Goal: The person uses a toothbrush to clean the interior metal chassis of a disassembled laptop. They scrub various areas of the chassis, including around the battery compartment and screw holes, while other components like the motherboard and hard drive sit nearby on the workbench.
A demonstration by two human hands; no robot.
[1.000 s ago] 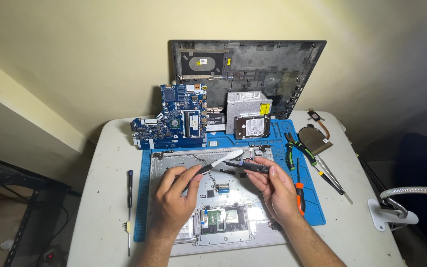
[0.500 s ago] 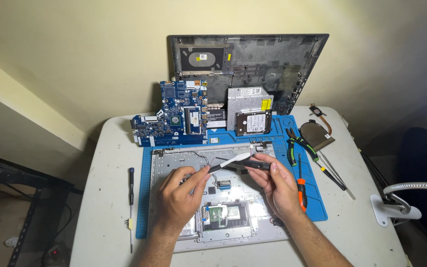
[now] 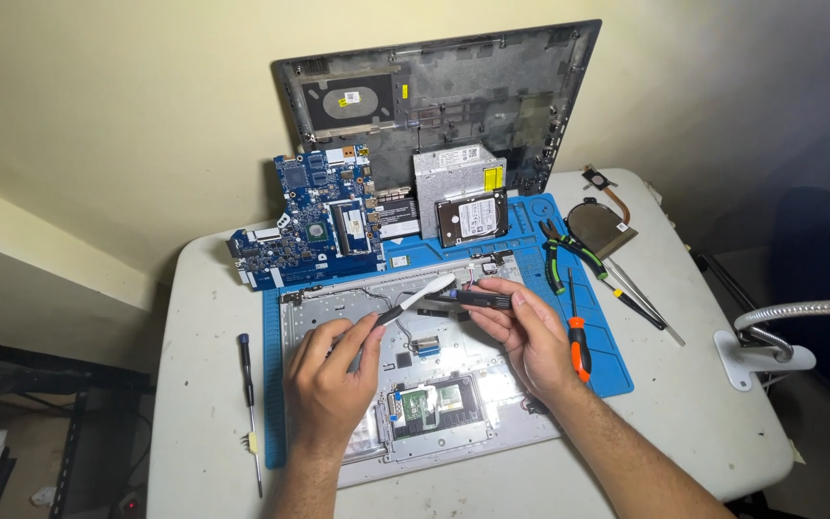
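Observation:
A stripped silver laptop chassis (image 3: 338, 312) lies open on a blue work mat (image 3: 530, 216). My left hand (image 3: 330, 380) pinches the dark handle of a white-headed brush (image 3: 423, 292) above the chassis. My right hand (image 3: 528, 332) holds a long black part (image 3: 477, 299) by its end, just beside the brush head. Both hands hover over the chassis middle, above the touchpad board (image 3: 429, 404).
A blue motherboard (image 3: 314, 226), a silver optical drive (image 3: 453, 173) and a hard disk (image 3: 473, 219) sit at the back. A black laptop cover (image 3: 453, 91) leans on the wall. Pliers (image 3: 561, 252), an orange-handled screwdriver (image 3: 576, 338), a fan with heat pipe (image 3: 599, 219), a black screwdriver (image 3: 247, 384) and a lamp base (image 3: 756, 356) lie around.
The brush head and the black part have come closer together over the chassis. The view shifted slightly; both hands stay in nearly the same place.

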